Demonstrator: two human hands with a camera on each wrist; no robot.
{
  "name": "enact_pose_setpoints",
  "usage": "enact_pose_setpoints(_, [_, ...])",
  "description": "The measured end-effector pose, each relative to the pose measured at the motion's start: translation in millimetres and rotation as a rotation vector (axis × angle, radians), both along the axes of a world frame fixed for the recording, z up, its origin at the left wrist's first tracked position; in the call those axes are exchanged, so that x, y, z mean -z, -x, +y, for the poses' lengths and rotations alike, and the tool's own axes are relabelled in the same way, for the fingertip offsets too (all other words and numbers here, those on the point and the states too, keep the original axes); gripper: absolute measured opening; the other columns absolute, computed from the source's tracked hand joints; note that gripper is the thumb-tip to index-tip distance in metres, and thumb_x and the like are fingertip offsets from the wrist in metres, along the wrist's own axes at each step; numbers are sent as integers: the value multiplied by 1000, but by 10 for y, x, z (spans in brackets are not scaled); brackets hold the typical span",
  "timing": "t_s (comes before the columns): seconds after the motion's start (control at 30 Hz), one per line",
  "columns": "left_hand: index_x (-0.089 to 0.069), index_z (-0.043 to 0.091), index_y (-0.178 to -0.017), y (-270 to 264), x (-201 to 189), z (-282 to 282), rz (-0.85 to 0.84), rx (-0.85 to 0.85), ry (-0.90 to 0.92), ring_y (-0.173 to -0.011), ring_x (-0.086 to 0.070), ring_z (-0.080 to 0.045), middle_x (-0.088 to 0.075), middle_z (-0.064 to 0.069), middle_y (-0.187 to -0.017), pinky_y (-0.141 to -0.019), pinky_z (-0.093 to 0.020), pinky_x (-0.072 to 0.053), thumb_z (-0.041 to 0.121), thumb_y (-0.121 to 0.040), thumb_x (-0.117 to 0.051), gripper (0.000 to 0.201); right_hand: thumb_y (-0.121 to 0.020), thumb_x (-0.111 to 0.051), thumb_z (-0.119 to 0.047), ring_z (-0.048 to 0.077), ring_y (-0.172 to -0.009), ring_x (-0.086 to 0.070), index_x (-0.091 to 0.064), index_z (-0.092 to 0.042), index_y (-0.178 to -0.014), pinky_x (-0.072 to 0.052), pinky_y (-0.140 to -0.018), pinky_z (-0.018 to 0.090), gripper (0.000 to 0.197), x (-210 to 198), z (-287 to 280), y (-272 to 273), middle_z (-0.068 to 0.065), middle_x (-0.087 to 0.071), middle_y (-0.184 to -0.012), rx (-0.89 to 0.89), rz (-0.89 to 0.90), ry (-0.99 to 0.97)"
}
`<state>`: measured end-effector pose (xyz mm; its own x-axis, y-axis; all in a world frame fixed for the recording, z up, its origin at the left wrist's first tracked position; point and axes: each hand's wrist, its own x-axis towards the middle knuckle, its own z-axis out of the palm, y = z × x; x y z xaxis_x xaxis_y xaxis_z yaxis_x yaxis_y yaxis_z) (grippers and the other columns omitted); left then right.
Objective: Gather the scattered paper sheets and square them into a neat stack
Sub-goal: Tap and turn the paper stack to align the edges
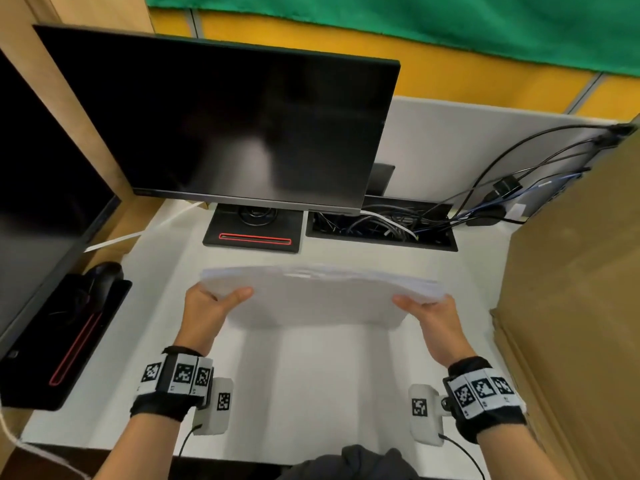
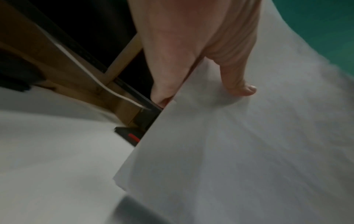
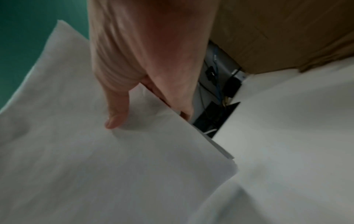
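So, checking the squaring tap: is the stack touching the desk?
Cannot tell. In the head view the stack stands tilted over the desk; its bottom edge is blurred.

Dark monitor (image 1: 221, 123) on white desk (image 1: 311, 375); cables (image 1: 381, 225) behind; cardboard (image 1: 571, 289) right.

The person's forearms are bare. Each wrist wears a black fabric wristband (image 1: 157, 407) ringed by white tiles printed with black square fiducial markers (image 1: 183, 374). A white, rounded camera pod (image 1: 216, 407) with its own marker tag hangs inside each wrist, trailing a thin black cable (image 1: 465, 455). Dark grey clothing (image 1: 360, 462) shows at the bottom edge.
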<state>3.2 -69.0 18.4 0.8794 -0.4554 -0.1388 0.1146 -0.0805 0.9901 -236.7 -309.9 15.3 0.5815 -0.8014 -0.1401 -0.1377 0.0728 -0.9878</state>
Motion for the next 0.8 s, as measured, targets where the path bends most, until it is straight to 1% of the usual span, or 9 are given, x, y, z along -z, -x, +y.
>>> enact_pose_setpoints(0.07, [-69,13,-91,44,83,-11,53,-17,-11,-87,-68,-25,-72,-4,-88,-78,-32,-51,1,-71,-75,24,-80,-71,-2,26,-106,-67,-71,-8,-105,-51,-96,39,26,99,18,2,10,-75,-105,13,26,-28])
enact_pose_setpoints(0.17, [-68,14,-98,72,75,-37,49,-21,19,-95,-66,-27,-70,-7,-98,-78,-29,-51,7,-70,-78,30,-79,-72,-6,19,-100,-70,-68,-6,-108,-53,-82,22,29,74,55,-14,0,-77,-97,28,-58,-71])
enact_pose_setpoints(0.23, [-65,21,-95,104,19,-53,38,-23,86,-90,-64,-18,-67,-3,-100,-77,-24,-50,23,-63,-80,36,-74,-76,-20,12,-94,-69,-64,-3,-109,-51,-77,16,40,7,122,-43,1,-73,-97,63,-187,-62])
enact_pose_setpoints(0.33, [-63,23,-84,195,-105,-129,60,-153,166,-79,-54,-13,-59,4,-86,-68,-24,-43,47,-70,-60,28,-76,-63,-40,4,-77,-57,-58,-10,-92,-45,-71,14,34,-104,247,-180,-2,-58,-83,222,-300,38])
enact_pose_setpoints(0.4, [-62,22,-77,222,-160,-179,114,-254,197,-75,-52,-14,-56,3,-80,-65,-25,-40,41,-83,-53,22,-83,-60,-36,11,-74,-51,-57,-14,-82,-43,-69,22,22,-129,258,-304,-2,-54,-78,360,-292,34])
enact_pose_setpoints(0.5, [-64,25,-74,192,-207,-207,115,-283,211,-83,-51,-18,-56,5,-81,-71,-28,-40,31,-83,-52,16,-87,-59,-22,14,-75,-51,-58,-21,-72,-42,-73,30,16,-158,189,-454,-5,-56,-74,504,-225,6])
enact_pose_setpoints(0.7, [-61,27,-79,116,-237,-224,29,-295,176,-90,-49,-19,-54,5,-84,-79,-29,-40,22,-87,-54,12,-86,-59,-14,4,-65,-50,-57,-18,-68,-41,-67,17,18,-174,102,-548,-4,-54,-70,588,-229,59])
enact_pose_setpoints(0.77, [-58,26,-94,118,-279,-213,-75,-320,110,-99,-51,-18,-57,4,-95,-87,-31,-45,23,-86,-57,8,-86,-58,-14,-4,-58,-48,-58,-16,-70,-41,-62,10,17,-171,86,-567,-4,-53,-69,602,-217,65])
enact_pose_setpoints(0.8, [-55,24,-104,135,-331,-208,-222,-349,9,-105,-52,-17,-58,2,-104,-94,-35,-46,28,-85,-59,19,-87,-57,-14,-5,-56,-47,-58,-14,-71,-40,-59,8,16,-174,81,-571,-4,-53,-68,607,-211,67])
